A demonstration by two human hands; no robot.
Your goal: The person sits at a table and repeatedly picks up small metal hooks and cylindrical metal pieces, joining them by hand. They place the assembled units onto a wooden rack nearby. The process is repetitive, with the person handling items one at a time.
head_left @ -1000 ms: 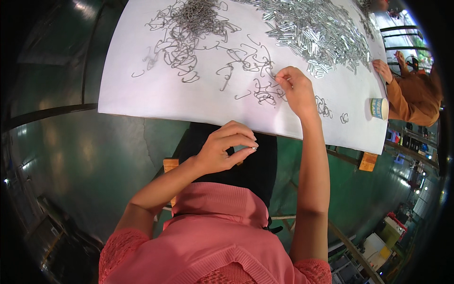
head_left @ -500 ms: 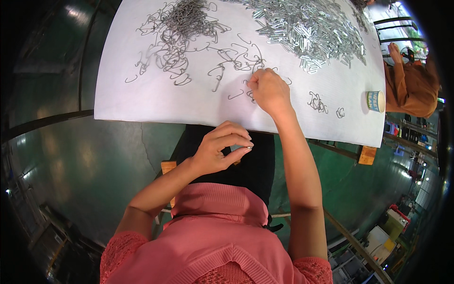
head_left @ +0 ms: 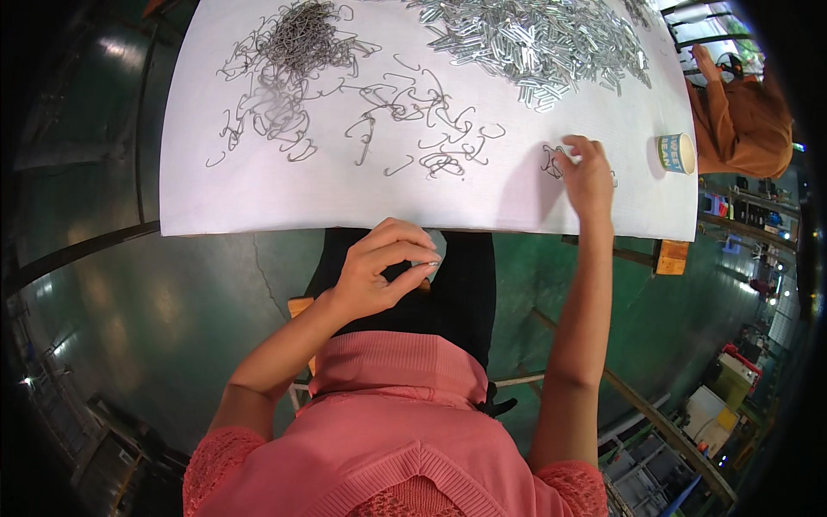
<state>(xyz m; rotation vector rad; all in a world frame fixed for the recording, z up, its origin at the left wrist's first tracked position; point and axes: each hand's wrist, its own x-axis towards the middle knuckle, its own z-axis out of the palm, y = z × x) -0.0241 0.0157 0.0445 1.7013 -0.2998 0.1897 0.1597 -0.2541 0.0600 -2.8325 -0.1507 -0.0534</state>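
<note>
The person's left hand [head_left: 379, 271] is held over the lap, just off the middle of the table's near edge, thumb and fingertips closed in a pinch on a small shiny metal piece [head_left: 433, 263]. Most of that piece is covered by the fingers, so its full shape cannot be told.

The right hand [head_left: 590, 177] is over the near right part of the white-covered table [head_left: 258, 202], thumb and forefinger parted with a visible gap between them. Its thumb overlaps a small cluster of thin, dark bent-wire hooks [head_left: 551, 161]; whether it touches them cannot be told.

Toward the far left corner lies a dense pile of grey bent-wire hooks [head_left: 301, 39], with a loose scatter of similar hooks [head_left: 444, 164] reaching toward the middle of the near edge. A broad heap of bright silver, narrow elongated metal pieces [head_left: 534, 43] covers the far side, right of centre. A paper cup with a printed coloured side [head_left: 676, 153] stands near the right edge.

The step in hand appears to be handling hooks at the small cluster while the left pinch keeps its piece. From this pose, taking a single hook would call for a narrow fingertip grip and a gentle lift, since the wires lie across one another and could snag.
</note>
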